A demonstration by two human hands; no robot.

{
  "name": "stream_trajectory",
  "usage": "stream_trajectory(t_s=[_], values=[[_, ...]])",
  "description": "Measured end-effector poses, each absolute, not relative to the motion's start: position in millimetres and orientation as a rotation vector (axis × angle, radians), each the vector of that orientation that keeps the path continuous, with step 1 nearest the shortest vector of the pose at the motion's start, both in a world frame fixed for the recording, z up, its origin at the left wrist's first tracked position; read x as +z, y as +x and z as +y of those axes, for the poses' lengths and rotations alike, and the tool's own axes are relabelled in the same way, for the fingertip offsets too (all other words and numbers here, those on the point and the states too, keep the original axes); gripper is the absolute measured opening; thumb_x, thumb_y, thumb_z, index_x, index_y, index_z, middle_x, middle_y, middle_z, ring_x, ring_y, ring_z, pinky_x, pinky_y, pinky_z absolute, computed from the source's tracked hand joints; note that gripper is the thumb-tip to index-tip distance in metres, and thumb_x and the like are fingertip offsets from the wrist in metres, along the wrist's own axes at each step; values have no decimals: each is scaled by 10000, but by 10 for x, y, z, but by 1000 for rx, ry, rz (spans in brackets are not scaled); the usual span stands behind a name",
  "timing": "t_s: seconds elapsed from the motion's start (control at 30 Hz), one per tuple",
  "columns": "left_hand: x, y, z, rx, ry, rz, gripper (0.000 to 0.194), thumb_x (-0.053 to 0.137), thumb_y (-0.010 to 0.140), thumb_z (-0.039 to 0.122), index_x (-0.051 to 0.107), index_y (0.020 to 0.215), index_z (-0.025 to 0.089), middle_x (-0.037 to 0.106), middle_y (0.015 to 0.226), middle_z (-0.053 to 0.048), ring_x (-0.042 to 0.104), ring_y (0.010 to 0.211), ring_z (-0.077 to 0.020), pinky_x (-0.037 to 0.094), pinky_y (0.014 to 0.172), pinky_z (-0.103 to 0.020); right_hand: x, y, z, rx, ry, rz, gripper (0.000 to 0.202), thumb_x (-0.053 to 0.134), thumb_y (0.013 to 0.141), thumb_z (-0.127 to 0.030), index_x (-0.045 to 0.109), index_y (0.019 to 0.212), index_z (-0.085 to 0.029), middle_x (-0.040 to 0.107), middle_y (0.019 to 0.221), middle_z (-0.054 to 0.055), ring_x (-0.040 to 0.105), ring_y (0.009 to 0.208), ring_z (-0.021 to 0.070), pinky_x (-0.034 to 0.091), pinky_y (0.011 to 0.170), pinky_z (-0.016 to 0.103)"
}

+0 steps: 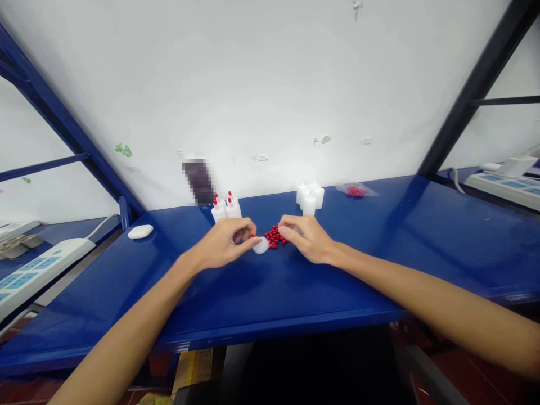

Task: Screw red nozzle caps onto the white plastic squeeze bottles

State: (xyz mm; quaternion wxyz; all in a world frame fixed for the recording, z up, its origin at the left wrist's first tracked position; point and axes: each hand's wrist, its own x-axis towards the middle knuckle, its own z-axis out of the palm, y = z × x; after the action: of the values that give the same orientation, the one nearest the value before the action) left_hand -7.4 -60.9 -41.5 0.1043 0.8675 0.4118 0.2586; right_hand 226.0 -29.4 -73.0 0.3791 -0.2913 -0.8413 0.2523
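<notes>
On the blue table, my left hand is closed round a white bottle, which is tipped with its round end toward the right. A bit of red shows at its fingers. My right hand is at the right edge of a pile of small red caps, its thumb and fingers pinched; whatever lies between the fingertips is too small to make out. Behind my left hand stand several white bottles with red tips. Several plain white bottles stand behind my right hand.
A clear bag of red caps lies at the back right. A white oval object rests on the left. White power strips flank the table. Blue metal posts rise at the left, a dark post at the right, before a white wall.
</notes>
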Motion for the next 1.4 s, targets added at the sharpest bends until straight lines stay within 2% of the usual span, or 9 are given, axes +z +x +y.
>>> stream_trajectory(t_s=[0.17,0.47,0.63,0.77,1.0,1.13,1.23,1.3,1.4], values=[[-237,-602,-493,220,2510,1546,247,626,791,444,650,728,205,603,565,24,513,482,-124,322,515,-250,-719,2263,-247,837,-765,-2033,337,461,905,-363,490,619,-186,455,540,-39,416,539,112,306,561,260],[-215,-751,-441,322,2667,1801,260,608,803,448,648,955,241,640,613,23,549,526,-166,298,552,-264,-762,2227,-245,982,-787,-1999,260,498,836,-314,542,615,-185,469,482,-46,449,501,114,343,553,265],[-179,-779,-480,143,2535,1827,359,615,767,536,614,601,218,613,549,11,510,480,-144,280,526,-265,-796,2240,-230,994,-801,-1959,302,474,845,-321,545,587,-180,471,474,-35,454,477,113,338,509,257],[-247,-823,-434,8,2484,1811,429,553,812,540,594,534,216,582,501,5,502,467,-142,277,521,-263,-815,2240,-297,1050,-687,-2062,305,454,854,-270,522,571,-180,491,512,-26,461,493,107,351,516,250],[-238,-807,-428,96,2600,1777,470,518,858,525,567,541,182,523,478,17,409,436,-100,251,497,-242,-800,2213,-357,872,-560,-2185,429,462,927,-355,464,537,-177,443,525,-33,389,513,89,316,530,246],[-231,-581,-531,487,2658,1609,467,507,895,470,539,551,157,471,476,34,375,454,-76,281,497,-220,-785,2205,-307,772,-675,-1931,418,636,828,-427,470,534,-180,463,516,-38,394,507,86,307,503,235],[-346,-274,-601,644,2725,1386,359,498,922,401,611,692,151,526,554,29,433,507,-82,349,541,-208,-763,2202,-304,672,-733,-1784,416,716,751,-393,436,522,-188,456,497,-45,391,491,83,312,495,233],[-470,-88,-612,565,2835,1256,240,501,932,346,661,917,168,623,736,-2,545,639,-107,403,621,-216,-750,2208,-318,603,-729,-1728,404,724,736,-361,427,521,-192,454,495,-46,390,484,83,321,499,237],[-647,72,-584,408,2989,1230,251,480,953,339,650,1060,187,644,904,-45,603,780,-150,429,676,-244,-757,2242,-335,551,-685,-1701,381,721,723,-345,428,532,-196,447,498,-46,375,470,82,308,484,243]])
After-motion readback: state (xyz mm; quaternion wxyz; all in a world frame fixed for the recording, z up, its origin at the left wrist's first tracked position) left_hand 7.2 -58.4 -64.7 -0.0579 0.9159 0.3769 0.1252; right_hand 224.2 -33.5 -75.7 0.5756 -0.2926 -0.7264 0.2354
